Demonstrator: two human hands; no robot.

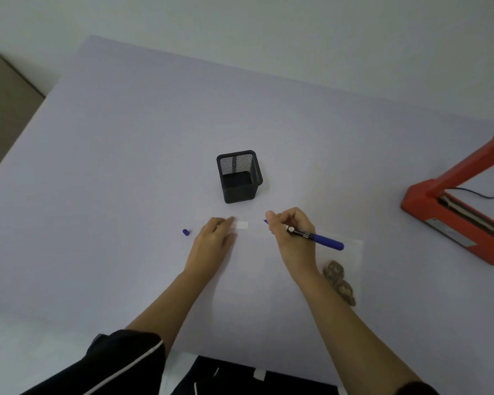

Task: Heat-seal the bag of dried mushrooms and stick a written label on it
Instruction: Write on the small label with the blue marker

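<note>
So the landmark here is the black mesh pen holder (239, 175) in the middle of the table (126, 138), and everything happens just on the near side of it. The left hand (214, 240) lies flat with its fingers stretched out, the tips pinning one end of the small white label (241, 225), which sits right in front of the holder. The right hand (291, 229) is curled around a blue marker (317, 238) in a writing grip, tip aimed at the label but apparently not touching it yet. The clear bag (283, 280) lies flat nearer to the person than the holder, with the dried mushrooms (338, 280) bunched at its right end, partly behind the right forearm. Biggest risk I see: that label is tiny and held at only one end, so the pen stroke could drag or swivel it and smear the ink. It also seems to sit on or near the bag's slick top edge, hard to tell, which wouldn't help. The pen cap (185, 232), left of the holder and just beside the left hand, could roll away. The red heat sealer (451, 212), far right of the holder, has its arm up.
</note>
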